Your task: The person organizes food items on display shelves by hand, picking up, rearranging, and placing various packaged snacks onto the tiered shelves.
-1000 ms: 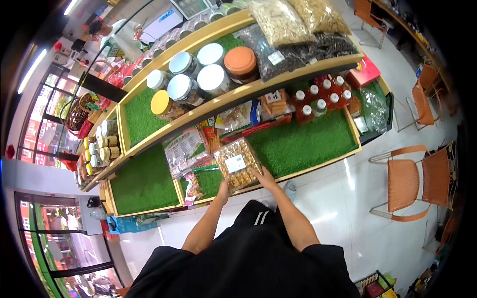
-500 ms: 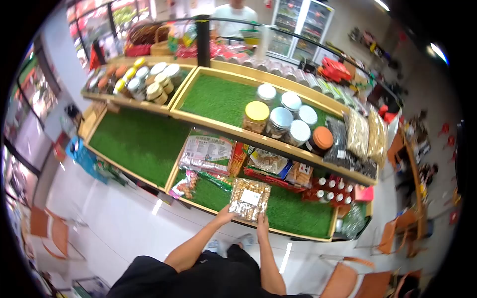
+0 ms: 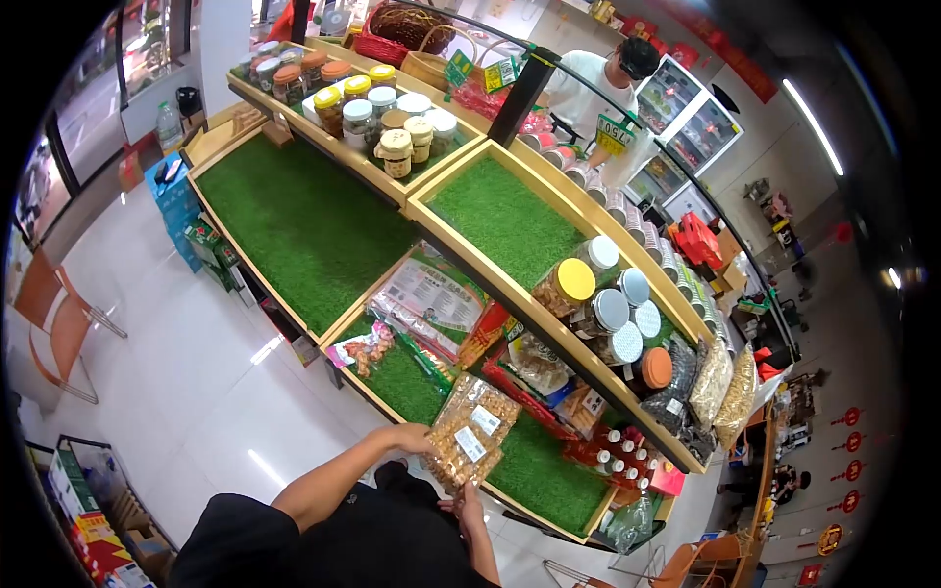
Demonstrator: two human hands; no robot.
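Observation:
My left hand [image 3: 416, 439] grips the left edge of a clear bag of golden-brown, nut-like snacks [image 3: 452, 465], held over the front of the lower shelf. My right hand [image 3: 467, 506] closes on its bottom edge. Two white labels show on the clear packaging, which looks like two overlapping bags; the boundary between them is hard to make out. Just beyond lie a large printed packet [image 3: 431, 294], a green-wrapped packet [image 3: 423, 361] and a small pink-trimmed bag of snacks [image 3: 362, 349] on the green turf.
Jars with coloured lids [image 3: 569, 284] stand on the upper shelf [image 3: 505, 201], beside upright bags of dried goods [image 3: 712, 380]. White-capped red bottles [image 3: 618, 456] sit at the lower right. Behind the rack is a person in a white shirt [image 3: 578, 88]. An orange chair [image 3: 44, 314] stands left.
My view has turned and tilted, so the rack now slants down to the right. The snack packaging has rotated in my hands, and a second label shows where one was visible before.

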